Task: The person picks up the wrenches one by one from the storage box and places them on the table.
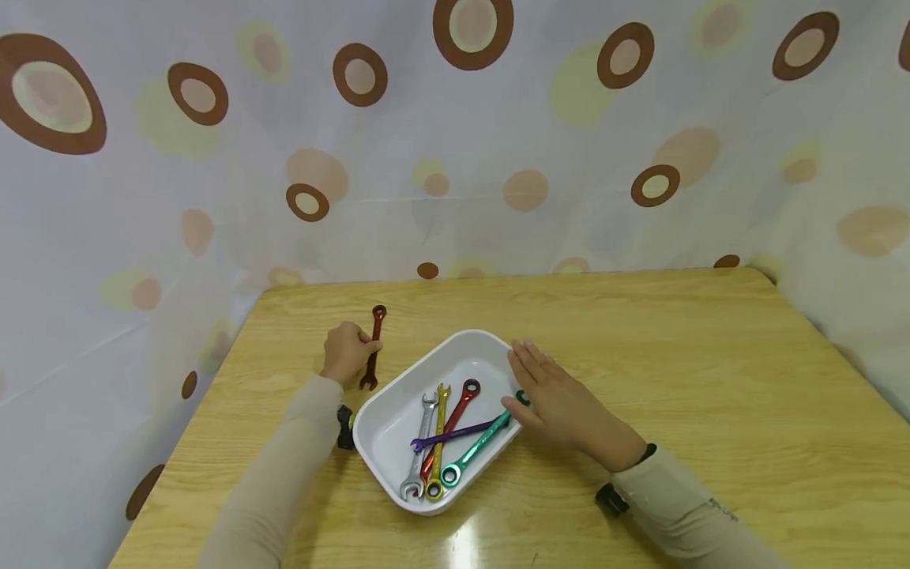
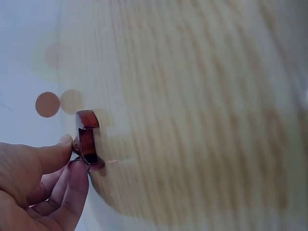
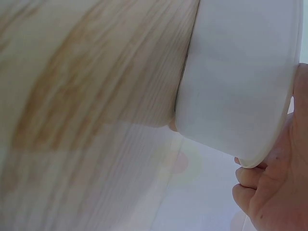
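Observation:
My left hand point(image 1: 347, 351) pinches a dark red combination wrench point(image 1: 377, 322) by its shank, to the left of the white tray point(image 1: 374, 472). The wrench's open end point(image 2: 87, 134) shows beyond the thumb in the left wrist view. My right hand point(image 1: 562, 399) lies across the tray's right rim, fingers extended and thumb over the inside; it partly covers a green wrench point(image 1: 475, 448). Also in the tray are a silver wrench point(image 1: 426, 427), a yellow one point(image 1: 441, 411), a red one point(image 1: 460, 409) and a purple one point(image 1: 460, 432), overlapping each other.
The tray stands on a light wood-grain table point(image 1: 675, 348). A white cloth with brown and beige circles point(image 1: 483, 221) hangs behind the table and along its sides. Black straps with small devices point(image 1: 612, 500) sit at both wrists.

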Motion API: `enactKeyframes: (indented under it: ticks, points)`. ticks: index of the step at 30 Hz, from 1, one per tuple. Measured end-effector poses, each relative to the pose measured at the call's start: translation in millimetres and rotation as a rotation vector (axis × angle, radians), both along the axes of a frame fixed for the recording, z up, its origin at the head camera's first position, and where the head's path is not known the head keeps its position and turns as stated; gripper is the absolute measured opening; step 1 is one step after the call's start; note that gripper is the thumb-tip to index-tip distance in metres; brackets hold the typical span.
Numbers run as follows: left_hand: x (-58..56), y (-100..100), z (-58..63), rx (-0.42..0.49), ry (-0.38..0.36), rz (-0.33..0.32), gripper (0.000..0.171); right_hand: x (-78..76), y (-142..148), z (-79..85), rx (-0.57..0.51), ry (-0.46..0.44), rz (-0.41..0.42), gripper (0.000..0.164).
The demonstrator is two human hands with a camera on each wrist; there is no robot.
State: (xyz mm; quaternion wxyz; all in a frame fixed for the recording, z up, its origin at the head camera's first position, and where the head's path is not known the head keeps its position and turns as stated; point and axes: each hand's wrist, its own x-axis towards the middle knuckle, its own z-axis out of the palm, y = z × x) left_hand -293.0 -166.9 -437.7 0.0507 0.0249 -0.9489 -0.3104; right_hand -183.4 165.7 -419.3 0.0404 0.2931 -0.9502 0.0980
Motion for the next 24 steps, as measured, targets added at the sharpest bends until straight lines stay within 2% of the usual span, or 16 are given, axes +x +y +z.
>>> enactKeyframes:
  ticks: [5,11,15,18,21,24]
  points:
    - [2.2,-5.8,10.2,0.018,-0.019,-0.011,0.023,-1.9,-2.4,0.8,-0.011,-0.008,0.012,0.072]
    - [16.2,-8.4,38.3,0.033,0.031,-0.059,0.026,-2.0,-5.6,-0.1,-0.016,-0.019,0.015,0.073]
    - [37.3,0.3,56.4,0.023,0.057,-0.146,0.024,-1.0,-6.2,-0.9,-0.018,-0.006,0.021,0.072]
    - [57.3,13.2,66.3,0.001,0.068,-0.239,0.022,-0.2,-5.8,-1.0,-0.023,0.001,0.026,0.072]
    - [74.0,29.3,68.7,-0.015,0.058,-0.337,0.019,0.7,-5.3,0.0,-0.031,-0.003,0.023,0.071]
    - [86.3,46.2,64.2,-0.033,0.025,-0.426,0.016,1.5,-4.4,1.6,-0.032,-0.007,0.017,0.071]
